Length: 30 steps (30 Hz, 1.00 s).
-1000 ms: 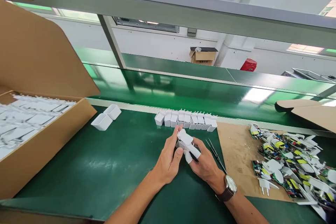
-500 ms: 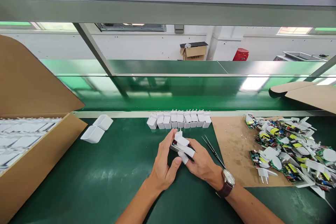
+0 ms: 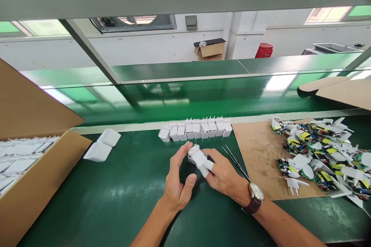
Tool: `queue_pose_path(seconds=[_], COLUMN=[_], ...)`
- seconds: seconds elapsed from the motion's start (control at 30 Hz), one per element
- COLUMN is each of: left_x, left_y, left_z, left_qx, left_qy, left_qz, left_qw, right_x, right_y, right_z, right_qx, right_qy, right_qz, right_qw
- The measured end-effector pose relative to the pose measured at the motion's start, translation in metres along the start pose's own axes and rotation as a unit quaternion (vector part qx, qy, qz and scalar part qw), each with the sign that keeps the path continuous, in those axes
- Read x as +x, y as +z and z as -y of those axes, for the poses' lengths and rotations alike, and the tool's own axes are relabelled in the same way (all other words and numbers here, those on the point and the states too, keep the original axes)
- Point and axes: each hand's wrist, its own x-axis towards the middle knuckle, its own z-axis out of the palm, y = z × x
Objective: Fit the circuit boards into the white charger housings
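A small white plug casing (image 3: 198,157) is held above the middle of a green desk (image 3: 127,200), tilted, between a person's two hands. It is gripped from its right side by the right hand (image 3: 223,173), whose fingertips (image 3: 208,165) are covered in white and closed around its near end. The left hand (image 3: 178,187) is held open just to the left of the casing, palm turned towards it, thumb and fingers spread apart; whether the casing is touched by the left fingertips cannot be told. A wristwatch (image 3: 256,193) with a dark strap is worn on the right wrist.

Beyond the hands, a row of similar white casings (image 3: 197,129) is lined up near the far edge of the desk. A pair of tweezers (image 3: 236,163) is laid just beside the right hand. Farther right, a brown cardboard sheet (image 3: 252,154) is partly covered by a heap of circuit boards (image 3: 324,154) mixed with white parts. Well to the left, two empty white shells (image 3: 97,152) are set side by side, near an open cardboard box (image 3: 62,162) filled with white pieces.
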Motion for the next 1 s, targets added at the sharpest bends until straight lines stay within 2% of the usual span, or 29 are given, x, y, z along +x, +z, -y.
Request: queue_pose_path(seconds=[0.1,0.23,0.47,0.67,0.73,0.83,0.9,1.0], left_x=[0.001,0.001,0.002,0.002,0.002,0.003,0.005,0.007], left_y=[0.002,0.003,0.000,0.001,0.001,0.000,-0.001,0.001], left_z=[0.000,0.001,-0.002,-0.001,-0.001,0.001,0.002,0.004], left_qx=[0.033,0.063,0.079,0.073,0.072,0.067,0.071,0.097], left_qy=[-0.036,-0.059,-0.080,-0.101,-0.094,-0.040,-0.017,-0.039], left_qz=[-0.024,-0.045,0.001,-0.007,-0.017,-0.024,-0.023,-0.041], left_qw=[0.998,0.995,0.994,0.992,0.993,0.997,0.997,0.994], right_x=[-0.002,-0.003,0.000,0.001,0.002,0.004,0.005,0.004], right_y=[0.004,0.008,0.004,0.004,0.003,-0.001,-0.002,-0.001], right_z=[-0.004,-0.007,-0.004,-0.004,-0.003,0.000,0.000,-0.001], right_qx=[-0.009,-0.015,-0.001,-0.017,0.003,0.029,0.030,0.016], right_qy=[0.016,0.018,0.005,0.012,0.012,0.018,0.023,0.035], right_qz=[0.041,0.029,-0.025,0.015,-0.004,-0.021,0.008,0.060], right_qw=[0.999,0.999,1.000,1.000,1.000,0.999,0.999,0.997])
